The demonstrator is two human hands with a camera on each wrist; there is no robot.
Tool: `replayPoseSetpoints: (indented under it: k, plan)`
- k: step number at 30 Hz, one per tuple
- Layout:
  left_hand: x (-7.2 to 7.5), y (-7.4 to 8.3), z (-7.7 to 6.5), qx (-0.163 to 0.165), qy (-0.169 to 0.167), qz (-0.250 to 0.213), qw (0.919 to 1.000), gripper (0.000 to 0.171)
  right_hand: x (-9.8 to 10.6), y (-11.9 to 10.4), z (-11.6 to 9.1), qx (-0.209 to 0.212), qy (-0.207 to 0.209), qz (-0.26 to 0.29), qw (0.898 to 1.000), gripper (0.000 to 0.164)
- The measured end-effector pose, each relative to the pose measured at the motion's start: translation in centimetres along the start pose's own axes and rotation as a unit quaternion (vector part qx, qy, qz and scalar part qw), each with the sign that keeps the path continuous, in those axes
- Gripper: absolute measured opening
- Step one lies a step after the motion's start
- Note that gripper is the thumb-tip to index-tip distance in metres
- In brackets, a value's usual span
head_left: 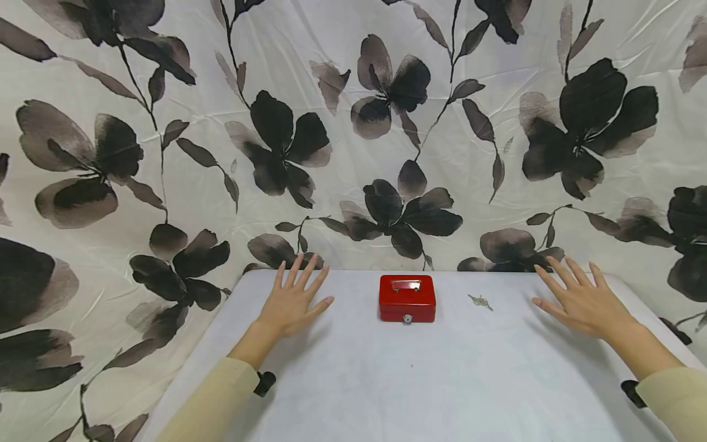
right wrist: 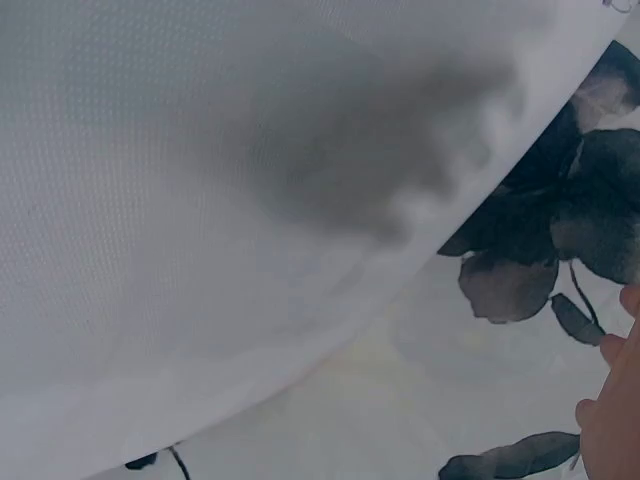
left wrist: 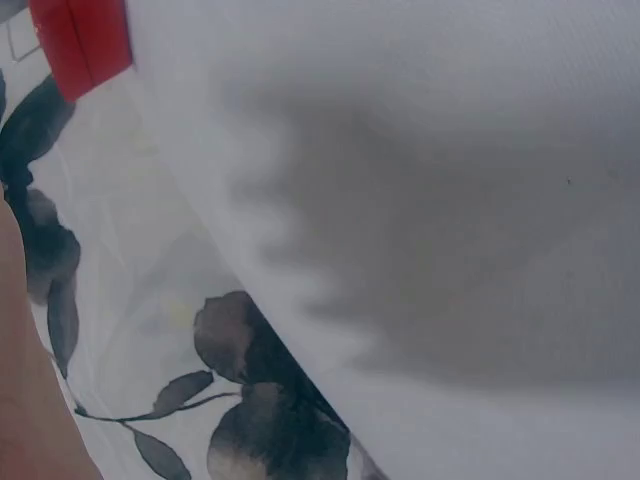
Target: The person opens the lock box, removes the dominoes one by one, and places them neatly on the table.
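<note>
A red metal cash box (head_left: 407,299) with a silver lid handle and a round front lock stands closed toward the table's far edge. To its right lies a small bunch of silver keys (head_left: 480,301). My left hand (head_left: 295,301) hovers left of the box, fingers straight and spread, holding nothing. Over on the far right, my right hand (head_left: 585,301) is likewise spread above the table, nearest to the keys. The left wrist view catches a corner of the cash box (left wrist: 85,40) and the hand's shadow; the right wrist view shows fingertips (right wrist: 620,350) at its edge.
The white-covered table (head_left: 442,380) ends just behind the box. A hanging cloth (head_left: 342,147) with dark printed flowers rises behind the table and along its left side. Dark straps (head_left: 265,383) sit at both wrists, below pale yellow sleeves.
</note>
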State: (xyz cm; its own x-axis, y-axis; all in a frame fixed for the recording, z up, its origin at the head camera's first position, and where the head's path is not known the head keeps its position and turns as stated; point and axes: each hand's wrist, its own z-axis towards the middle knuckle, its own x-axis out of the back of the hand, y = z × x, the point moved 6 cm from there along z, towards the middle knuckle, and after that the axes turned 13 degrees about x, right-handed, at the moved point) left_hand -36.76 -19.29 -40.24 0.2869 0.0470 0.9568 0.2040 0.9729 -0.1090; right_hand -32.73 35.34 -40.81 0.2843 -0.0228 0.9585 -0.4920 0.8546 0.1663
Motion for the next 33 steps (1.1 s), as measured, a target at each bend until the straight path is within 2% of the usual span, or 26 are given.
replayPoseSetpoints:
  k: [15, 20, 27, 33]
  plan:
    - [0.1, 2.4, -0.5, -0.003, 0.008, -0.066, 0.9978, 0.078, -0.1, -0.9, -0.2, 0.011, 0.015, 0.03, 0.999, 0.076]
    - [0.2, 3.1, -0.5, -0.006, 0.012, -0.073, 0.9972, 0.078, -0.2, -1.3, -0.1, 0.008, 0.024, 0.048, 0.999, 0.076]
    - [0.0, 4.3, -0.2, -0.008, 0.003, -0.099, 0.9951, 0.082, -0.3, -2.0, 0.3, -0.002, 0.019, 0.071, 0.997, 0.076]
    - [0.0, 5.6, 0.2, -0.01, -0.002, -0.138, 0.9904, 0.083, 0.2, -2.5, 0.8, 0.016, 0.042, 0.074, 0.996, 0.074]
